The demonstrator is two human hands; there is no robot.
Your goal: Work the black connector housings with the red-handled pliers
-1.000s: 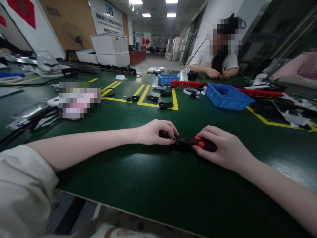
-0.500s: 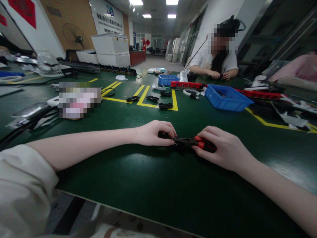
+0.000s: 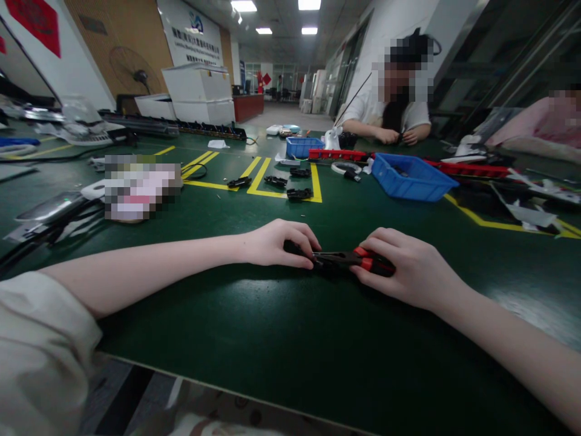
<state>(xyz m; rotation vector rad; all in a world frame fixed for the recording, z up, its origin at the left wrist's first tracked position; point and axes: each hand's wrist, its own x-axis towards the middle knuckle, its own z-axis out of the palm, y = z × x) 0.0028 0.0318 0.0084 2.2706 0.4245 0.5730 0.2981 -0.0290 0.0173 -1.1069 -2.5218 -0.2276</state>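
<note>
- Black part (image 3: 293,247): held low over the green table (image 3: 254,327), in front of the person and mostly hidden by the fingers; its full shape cannot be told.
- Left hand (image 3: 279,242): the black part is pinched between thumb and curled fingers.
- Pliers (image 3: 351,259): held nearly level, nose directed toward the left hand, tips at that hand's fingertips. What is gripped by the tips cannot be made out.
- Right hand (image 3: 406,260): thumb and fingers are closed around the red-and-black handles.
- Beyond the hands, three small dark pieces (image 3: 299,193) are set within or at the edge of a yellow tape outline (image 3: 318,188); a fourth piece (image 3: 239,181) is placed to its left.
- Blue bin (image 3: 408,189): positioned farther right on the table; contents too dark to be identified.
- Across the table, a co-worker (image 3: 411,136) is seated, both hands brought near each other.
</note>
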